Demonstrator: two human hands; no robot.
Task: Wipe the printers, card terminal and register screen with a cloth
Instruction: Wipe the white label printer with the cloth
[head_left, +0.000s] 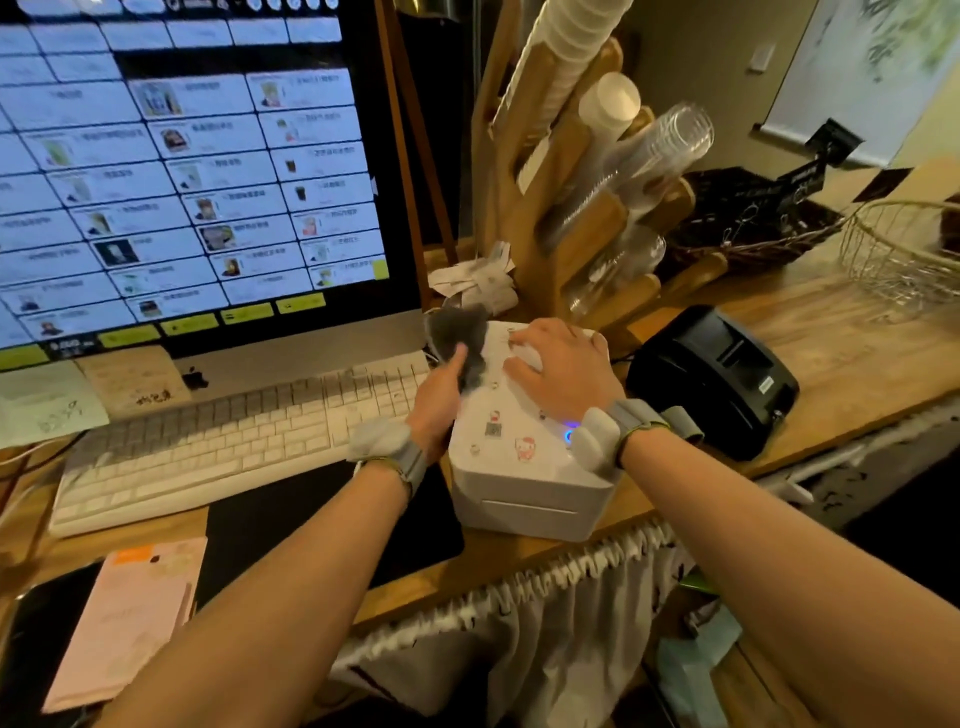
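Head view: L hand (441, 395) grips grey cloth (457, 332) on white printer (519, 467); R hand (561, 374) lies flat atop, fingers spread. Black printer (717, 374) at 3 o'clock, unwiped. Risk: R wrist may bump lit blue btn (570, 436).

Only 1 view: a wide-angle camera worn on the head looks forward and down, close over the table (857, 353), with the left hand (441, 389) and right hand (561, 369) near mid-frame.

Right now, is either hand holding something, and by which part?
The left hand grips the grey cloth by its lower end, against the white printer. The right hand lies on its top, holding nothing.
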